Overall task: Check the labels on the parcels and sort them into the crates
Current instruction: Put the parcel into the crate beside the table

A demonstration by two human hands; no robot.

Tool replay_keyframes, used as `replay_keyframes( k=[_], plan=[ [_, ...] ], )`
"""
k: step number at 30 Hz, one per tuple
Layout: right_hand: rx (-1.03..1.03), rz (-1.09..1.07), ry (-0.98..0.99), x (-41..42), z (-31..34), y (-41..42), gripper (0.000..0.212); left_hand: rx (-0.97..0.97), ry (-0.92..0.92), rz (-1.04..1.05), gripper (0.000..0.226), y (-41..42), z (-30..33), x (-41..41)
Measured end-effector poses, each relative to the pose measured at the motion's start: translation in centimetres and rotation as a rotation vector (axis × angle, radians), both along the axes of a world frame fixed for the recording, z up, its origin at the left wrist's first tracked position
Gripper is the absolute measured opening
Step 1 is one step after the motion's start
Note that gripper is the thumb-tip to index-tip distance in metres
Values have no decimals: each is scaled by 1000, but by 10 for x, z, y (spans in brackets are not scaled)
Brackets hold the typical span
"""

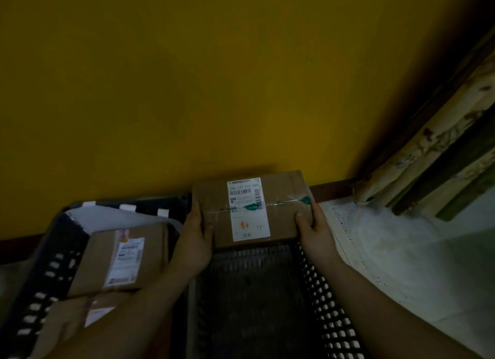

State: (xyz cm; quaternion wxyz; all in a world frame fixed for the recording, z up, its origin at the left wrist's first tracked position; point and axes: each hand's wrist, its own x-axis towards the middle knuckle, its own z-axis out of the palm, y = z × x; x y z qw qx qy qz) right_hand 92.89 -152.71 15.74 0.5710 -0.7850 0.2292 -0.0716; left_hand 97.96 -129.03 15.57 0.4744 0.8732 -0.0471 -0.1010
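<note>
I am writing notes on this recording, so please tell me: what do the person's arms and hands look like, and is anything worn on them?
Both forearms are bare as far as the picture shows; no sleeve reaches them. The left hand and the right hand wear no gloves, and I can see no ring, watch or bracelet. The fingernails look short and plain. The picture is dim, so small details could be missed.

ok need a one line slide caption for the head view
Both hands, left and right, hold a labelled cardboard parcel over the right-hand dark crate.

Lower parcel [99, 309] blurred, its label [97, 314] unreadable.
</note>
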Motion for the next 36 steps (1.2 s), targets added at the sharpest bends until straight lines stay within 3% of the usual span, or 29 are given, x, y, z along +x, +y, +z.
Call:
replay_keyframes(
  k=[4,9,13,18,27,36],
  plan=[
    [-1,35,29,10,-44,-6,50,263,-28,-8,65,-8,-38,3],
    [-92,41,104,16,-92,-9,48,362,-12,-35,80,-24,-83,8],
    [-118,43,173,31,-126,-15,38,444,132,-36,98,-42,-109,18],
    [-169,82,259,48,-163,-13,40,498,274,3,102,-53,-141,32],
    [-106,199,416,58,-218,-15,81,688,304,-13,107,-58,-183,44],
    [-174,257,402,65,-235,-17,89,763,303,-72,94,-57,-201,52]
  ],
)
